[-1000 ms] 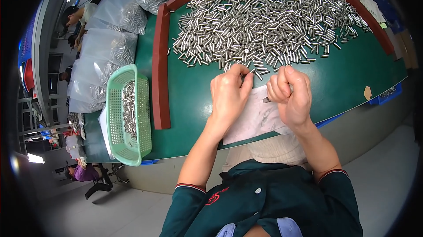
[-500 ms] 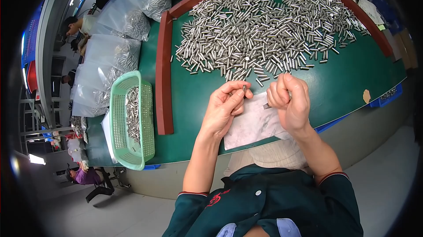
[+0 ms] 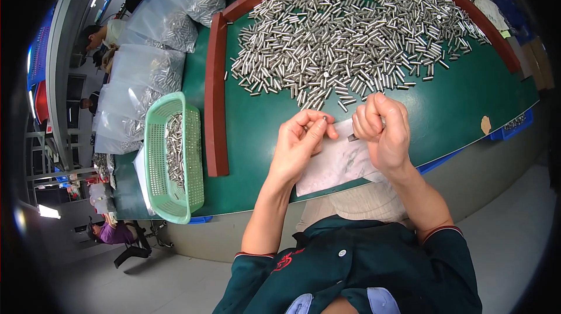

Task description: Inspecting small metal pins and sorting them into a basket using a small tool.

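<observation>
My left hand [image 3: 297, 146] is closed in a pinch above the cloth, thumb against forefinger. A small metal pin [image 3: 325, 118] sits in that pinch, with little more than its tip showing. Beside it, my right hand [image 3: 387, 133] makes a fist with the thumb on top. A short grey end [image 3: 352, 137] pokes out on the fist's left side; the rest of that piece is hidden by the fingers. Both hands are over a pale, stained cloth [image 3: 333, 168] at the table's near edge. Just beyond them spreads a large heap of short, shiny metal pins [image 3: 345, 39].
A red-brown wooden rail [image 3: 216, 103] borders the heap on the green table [image 3: 444, 103]. Left of it stands a light green plastic basket [image 3: 196, 197] partly filled with pins. Clear bags [image 3: 140, 77] of pins line the far left. Other people are in the background.
My left hand has turned slightly, so less of its pin shows. The right fist has risen a little and stays closed.
</observation>
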Motion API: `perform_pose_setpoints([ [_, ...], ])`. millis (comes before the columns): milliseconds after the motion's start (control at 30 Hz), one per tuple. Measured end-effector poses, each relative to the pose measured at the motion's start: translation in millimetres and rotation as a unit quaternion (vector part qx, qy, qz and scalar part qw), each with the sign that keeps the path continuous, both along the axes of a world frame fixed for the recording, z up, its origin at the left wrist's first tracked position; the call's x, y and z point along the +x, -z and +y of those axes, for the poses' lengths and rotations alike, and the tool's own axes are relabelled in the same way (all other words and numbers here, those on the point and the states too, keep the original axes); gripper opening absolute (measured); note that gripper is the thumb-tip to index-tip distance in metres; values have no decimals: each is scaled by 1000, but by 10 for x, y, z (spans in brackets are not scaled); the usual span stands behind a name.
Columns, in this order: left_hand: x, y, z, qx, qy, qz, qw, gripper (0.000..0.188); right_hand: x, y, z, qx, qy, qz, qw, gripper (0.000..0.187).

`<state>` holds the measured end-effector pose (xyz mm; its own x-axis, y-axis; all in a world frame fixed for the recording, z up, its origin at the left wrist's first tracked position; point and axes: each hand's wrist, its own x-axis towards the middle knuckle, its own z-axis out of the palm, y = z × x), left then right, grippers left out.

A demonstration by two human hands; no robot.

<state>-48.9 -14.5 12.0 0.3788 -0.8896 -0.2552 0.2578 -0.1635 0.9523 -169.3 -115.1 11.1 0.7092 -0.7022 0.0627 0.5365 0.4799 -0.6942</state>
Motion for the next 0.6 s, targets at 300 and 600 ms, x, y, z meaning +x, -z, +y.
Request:
perform_pose_setpoints([
  [300,-290,-56,62,69,41,-495,865,13,-10,20,-47,10,2,-13,1000,39],
  [600,-307,-1,54,43,20,-504,862,9,-31,50,-57,29,-36,-27,999,38],
])
